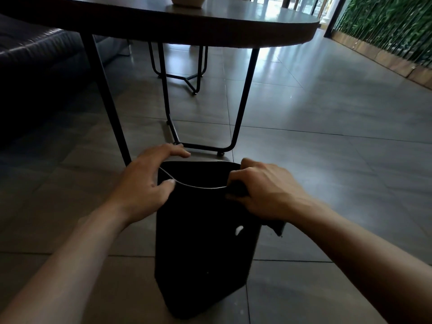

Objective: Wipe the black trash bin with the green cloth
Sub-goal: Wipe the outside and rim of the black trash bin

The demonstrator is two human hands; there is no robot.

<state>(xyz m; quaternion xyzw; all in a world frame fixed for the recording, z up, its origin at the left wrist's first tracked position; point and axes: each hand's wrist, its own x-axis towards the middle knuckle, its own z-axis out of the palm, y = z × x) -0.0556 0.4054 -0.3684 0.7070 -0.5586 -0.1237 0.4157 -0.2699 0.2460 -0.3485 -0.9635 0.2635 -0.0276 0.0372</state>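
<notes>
Bin: 1 black trash bin (205, 242) stands upright on the tiled floor (327, 127), just in front of the table's nearest legs.
Bin shape: tall, dark walls, open top with a thin pale rim line across the near edge.
Bin contents: interior reads as plain black; too dark to tell whether anything lies inside.
Bin marks: 1 small pale spot on the near wall, right of centre; cannot tell if it is a hole or a glint.
Left hand (145, 183): spread wide over the bin's left rim, fingers curled on the far corner, thumb resting on the near edge. Holds the rim only.
Right hand (266, 190): closed on the right rim with a dark cloth (277, 226) bunched beneath it; 1 corner hangs below the wrist, outside the right wall. Its green hardly shows in this light.
Table (210, 22): dark round top on thin black metal legs, directly beyond the bin.
Bowl (187, 1): 1 pale vessel on the tabletop, cropped by the frame; contents not visible.
Sofa (35, 57): dark, at left.
Far right: green foliage wall (385, 26).
</notes>
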